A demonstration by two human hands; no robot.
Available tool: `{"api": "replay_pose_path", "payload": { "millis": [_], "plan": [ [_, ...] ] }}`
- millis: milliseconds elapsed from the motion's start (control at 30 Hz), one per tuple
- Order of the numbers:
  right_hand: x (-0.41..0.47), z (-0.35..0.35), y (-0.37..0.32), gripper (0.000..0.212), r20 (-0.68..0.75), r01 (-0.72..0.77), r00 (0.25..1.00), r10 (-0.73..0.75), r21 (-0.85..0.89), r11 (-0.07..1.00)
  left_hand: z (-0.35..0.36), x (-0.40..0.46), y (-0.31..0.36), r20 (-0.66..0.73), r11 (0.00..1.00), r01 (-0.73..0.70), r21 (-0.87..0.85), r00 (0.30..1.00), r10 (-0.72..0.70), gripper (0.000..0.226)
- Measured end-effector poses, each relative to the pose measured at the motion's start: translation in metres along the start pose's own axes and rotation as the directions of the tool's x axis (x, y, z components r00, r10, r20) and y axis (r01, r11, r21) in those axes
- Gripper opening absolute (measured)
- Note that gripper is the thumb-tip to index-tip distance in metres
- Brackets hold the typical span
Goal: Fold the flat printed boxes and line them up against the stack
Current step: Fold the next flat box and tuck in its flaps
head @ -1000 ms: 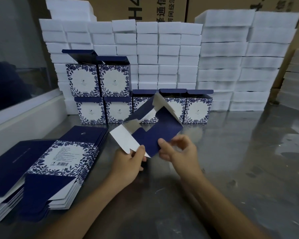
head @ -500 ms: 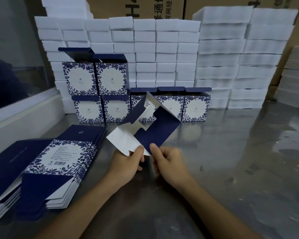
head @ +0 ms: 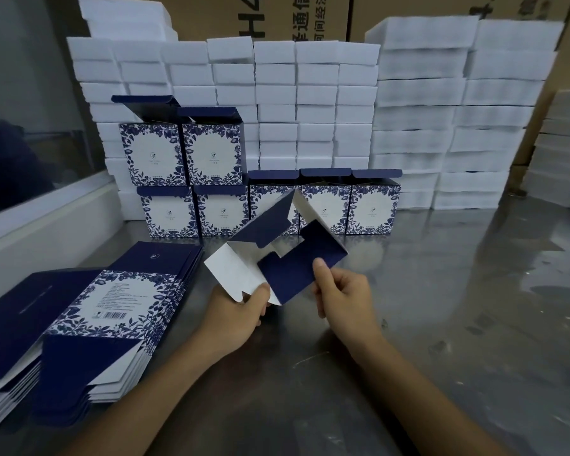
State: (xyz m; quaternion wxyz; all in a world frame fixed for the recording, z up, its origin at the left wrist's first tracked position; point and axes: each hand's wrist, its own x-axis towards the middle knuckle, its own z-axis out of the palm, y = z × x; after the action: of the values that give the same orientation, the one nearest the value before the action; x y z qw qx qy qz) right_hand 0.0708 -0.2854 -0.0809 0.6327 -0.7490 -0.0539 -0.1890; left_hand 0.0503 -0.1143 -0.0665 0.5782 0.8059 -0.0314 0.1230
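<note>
Nearest us, our left hand (head: 241, 315) pinches the white flap of the box (head: 277, 258) and our right hand (head: 341, 292) has slid back out along the navy flap, thumb pressed on it, so both are clamped on card. Half a second ago the hands sat closer together; we judge the bottom flaps are being spread for tucking. The box hangs above the table (head: 441, 324), right of the flat pile (head: 89, 317), its long axis running from near-left up toward the folded row (head: 270, 209) beyond

Packing workshop: steel worktable (head: 441, 324), white foam blocks (head: 316, 103), shipping cartons (head: 277, 18), flat printed boxes (head: 89, 311).
</note>
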Motion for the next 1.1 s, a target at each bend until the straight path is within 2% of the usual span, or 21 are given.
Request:
{"api": "replay_pose_path", "payload": {
  "millis": [100,200,300,433,500,533,667,767,833,900,1000,1100],
  "plan": [
    [0.007,-0.007,0.004,0.054,-0.084,0.006,0.996,-0.004,0.023,1.0,-0.007,0.001,-0.002,-0.025,1.0,0.006,0.029,1.0,-0.005,0.044],
    [0.014,-0.015,0.009,0.048,-0.094,0.027,0.995,-0.029,-0.03,0.999,-0.01,0.003,-0.005,-0.033,0.998,-0.026,0.063,0.999,0.028,0.045],
    [0.017,-0.019,0.013,0.044,-0.062,0.018,0.998,-0.028,-0.163,0.986,-0.011,0.005,-0.007,-0.028,0.992,-0.078,0.099,0.996,0.082,0.045],
    [0.013,-0.02,0.011,0.043,-0.055,0.034,0.997,-0.057,-0.351,0.936,-0.021,0.011,-0.014,-0.04,0.924,-0.209,0.32,0.971,0.234,0.033],
    [0.009,-0.02,0.006,0.029,-0.086,0.091,0.987,-0.136,-0.396,0.914,-0.023,0.013,-0.018,-0.058,0.893,-0.248,0.375,0.955,0.29,0.025],
    [0.007,-0.021,0.002,0.021,-0.093,0.112,0.983,-0.156,-0.366,0.924,-0.023,0.015,-0.019,-0.068,0.881,-0.268,0.39,0.946,0.318,0.024],
    [0.004,-0.025,-0.009,0.043,-0.004,0.215,0.976,-0.218,-0.156,0.964,-0.022,0.016,-0.019,-0.099,0.875,-0.367,0.315,0.905,0.415,0.047],
    [0.0,-0.023,-0.016,0.046,0.071,0.263,0.963,-0.259,-0.051,0.963,-0.022,0.016,-0.015,-0.077,0.831,-0.463,0.307,0.859,0.507,0.064],
    [-0.001,-0.02,-0.017,0.042,0.087,0.264,0.961,-0.263,0.002,0.965,-0.022,0.016,-0.013,-0.05,0.786,-0.507,0.354,0.829,0.557,0.061],
    [-0.001,-0.018,-0.016,0.043,0.085,0.274,0.958,-0.275,0.024,0.961,-0.022,0.015,-0.013,-0.035,0.783,-0.502,0.367,0.834,0.551,0.058],
    [0.0,-0.016,-0.014,0.033,0.101,0.243,0.964,-0.244,0.022,0.97,-0.022,0.013,-0.008,-0.099,0.826,-0.47,0.311,0.848,0.52,0.064],
    [0.0,-0.013,-0.013,0.028,0.09,0.242,0.967,-0.237,-0.047,0.969,-0.02,0.011,-0.001,-0.187,0.858,-0.439,0.268,0.85,0.493,0.053]
  ]
}}
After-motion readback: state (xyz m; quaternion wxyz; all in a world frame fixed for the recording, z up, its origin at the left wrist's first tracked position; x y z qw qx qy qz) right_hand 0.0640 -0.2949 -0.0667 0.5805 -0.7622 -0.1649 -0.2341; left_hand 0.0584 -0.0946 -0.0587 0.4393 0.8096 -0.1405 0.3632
